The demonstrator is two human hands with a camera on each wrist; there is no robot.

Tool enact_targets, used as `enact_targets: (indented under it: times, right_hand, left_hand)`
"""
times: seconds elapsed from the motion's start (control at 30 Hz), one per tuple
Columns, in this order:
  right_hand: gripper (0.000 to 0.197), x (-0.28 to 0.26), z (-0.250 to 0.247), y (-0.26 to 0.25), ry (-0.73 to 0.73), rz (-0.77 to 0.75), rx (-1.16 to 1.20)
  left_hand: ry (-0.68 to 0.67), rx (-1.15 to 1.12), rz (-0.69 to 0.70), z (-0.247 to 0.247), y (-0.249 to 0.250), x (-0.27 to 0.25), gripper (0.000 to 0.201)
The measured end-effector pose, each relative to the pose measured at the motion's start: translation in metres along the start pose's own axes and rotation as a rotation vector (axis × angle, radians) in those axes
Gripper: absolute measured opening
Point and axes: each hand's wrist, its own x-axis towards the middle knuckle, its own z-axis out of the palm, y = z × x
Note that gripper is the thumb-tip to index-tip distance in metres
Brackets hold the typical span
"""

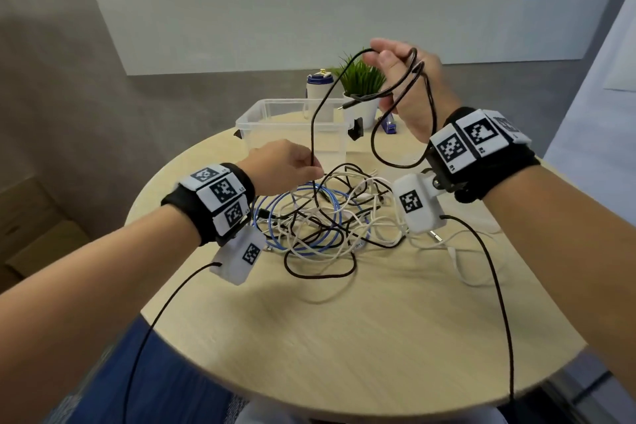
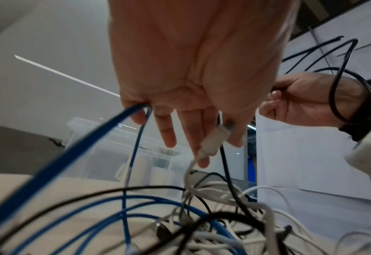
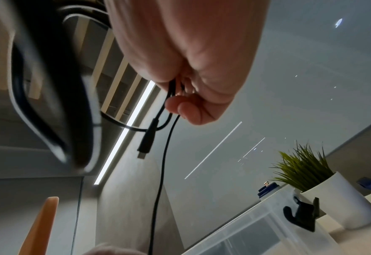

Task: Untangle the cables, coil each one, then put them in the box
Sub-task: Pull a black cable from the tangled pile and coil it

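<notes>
I have the black cable [image 1: 312, 120] half coiled: my right hand [image 1: 409, 86] is clenched around its loops up at 1 o'clock, connector dangling, while my left hand [image 1: 285, 165] pinches the strand running down into the tangle [image 1: 330, 217] at table centre. If I pull now, the white and blue cables could cinch tighter or drag off. The clear box [image 1: 292, 129] waits at 12 o'clock.
</notes>
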Motion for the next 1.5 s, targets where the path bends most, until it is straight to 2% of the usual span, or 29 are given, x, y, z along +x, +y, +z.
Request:
enact_targets:
  times: [0.1, 0.23, 0.33, 0.4, 0.5, 0.57, 0.6, 0.63, 0.7, 0.8, 0.9, 0.97, 1.1, 1.2, 1.33, 1.4, 1.5]
  right_hand:
    - [0.027, -0.005, -0.003, -0.005, -0.055, 0.05, -0.037]
    - [0.022, -0.014, -0.009, 0.006, -0.191, 0.061, -0.237]
    - [0.012, -0.02, -0.009, 0.021, -0.277, 0.071, -0.29]
    - [0.018, -0.024, -0.006, 0.029, -0.36, 0.087, -0.331]
    - [0.033, -0.034, 0.006, 0.036, -0.547, 0.16, -0.452]
    - [0.022, -0.038, 0.013, 0.039, -0.626, 0.162, -0.555]
    - [0.011, -0.041, 0.015, 0.037, -0.645, 0.159, -0.574]
    - [0.009, -0.044, 0.016, 0.036, -0.647, 0.142, -0.586]
    - [0.021, -0.045, 0.018, 0.035, -0.626, 0.08, -0.608]
    - [0.027, -0.046, 0.024, 0.04, -0.616, 0.05, -0.585]
    - [0.038, -0.045, 0.029, 0.044, -0.529, 0.093, -0.58]
    - [0.035, -0.044, 0.032, 0.041, -0.489, 0.084, -0.589]
    - [0.024, -0.042, 0.038, 0.039, -0.54, 0.049, -0.568]
    - [0.022, -0.039, 0.032, 0.038, -0.489, 0.024, -0.598]
    - [0.016, -0.029, 0.024, 0.029, -0.415, 0.079, -0.481]
    - [0.02, -0.025, 0.022, 0.025, -0.42, 0.058, -0.454]
    - [0.015, -0.024, 0.022, 0.018, -0.413, 0.004, -0.411]
  left_hand:
    - [0.057, 0.012, -0.022, 0.004, 0.005, 0.001, 0.016]
    - [0.257, -0.081, -0.036, -0.011, 0.008, 0.001, 0.015]
    - [0.338, -0.356, -0.023, -0.024, 0.011, 0.002, 0.013]
    - [0.364, -0.609, 0.002, -0.03, 0.016, 0.003, 0.015]
    - [0.398, -0.845, 0.076, -0.04, 0.026, 0.004, 0.017]
    - [0.424, -0.894, 0.139, -0.046, 0.033, 0.005, 0.018]
    - [0.438, -0.9, 0.171, -0.048, 0.035, 0.006, 0.018]
    - [0.449, -0.904, 0.203, -0.05, 0.038, 0.006, 0.019]
    - [0.465, -0.925, 0.275, -0.054, 0.04, 0.006, 0.021]
    - [0.483, -0.984, 0.381, -0.059, 0.042, 0.003, 0.021]
    - [0.46, -1.04, 0.443, -0.061, 0.046, -0.001, 0.019]
    - [0.425, -1.076, 0.471, -0.061, 0.05, -0.003, 0.017]
    - [0.383, -1.072, 0.495, -0.06, 0.053, -0.005, 0.013]
    - [0.365, -0.993, 0.366, -0.061, 0.046, -0.005, 0.009]
    - [0.248, -0.801, 0.129, -0.046, 0.029, -0.003, 0.014]
    - [0.167, -0.653, 0.067, -0.032, 0.028, -0.004, 0.008]
    - [0.018, -0.589, 0.032, -0.013, 0.031, -0.004, 0.004]
